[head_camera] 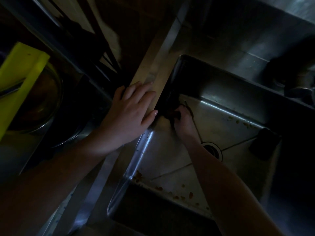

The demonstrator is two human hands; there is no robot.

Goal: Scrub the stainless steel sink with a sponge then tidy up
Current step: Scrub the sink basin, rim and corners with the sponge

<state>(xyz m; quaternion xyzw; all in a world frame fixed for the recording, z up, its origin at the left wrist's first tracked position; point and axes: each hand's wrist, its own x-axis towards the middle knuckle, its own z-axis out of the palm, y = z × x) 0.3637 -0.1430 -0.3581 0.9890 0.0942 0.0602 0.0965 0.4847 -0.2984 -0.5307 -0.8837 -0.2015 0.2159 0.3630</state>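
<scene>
Looking left to right across a very dim counter.

Far left: one yellow-green board point(20, 82), lying tilted over the rim of one metal bowl point(49, 106). Dark slats stand behind them, too murky to count.

Centre: two bare hands, one person. The left hand point(129, 109) lies flat, palm down, fingers straight and slightly spread, on the pale rim strip point(150, 72) along the basin's left edge. It holds nothing; the thumb tip reaches the inner lip.

Just right of it, down inside the one stainless sink point(221, 120), the right hand point(184, 121) is in the far-left corner. Its fingers are curled tight round one dark sponge point(172, 109), pressed where wall meets floor. Shadow and fingers hide most of the sponge.

One round drain point(212, 149) sits mid-floor, just right of the right forearm, with creases in the steel running out from it. Orange-brown food scraps point(187, 195) lie scattered along the near edge of the floor, a few more along the far right edge; too small to count.

One dark block point(262, 143) rests against the right wall; cannot tell what it is. Upper right on the deck, one dark rounded shape point(293, 79), unclear. Any lettering is lost in the gloom.
</scene>
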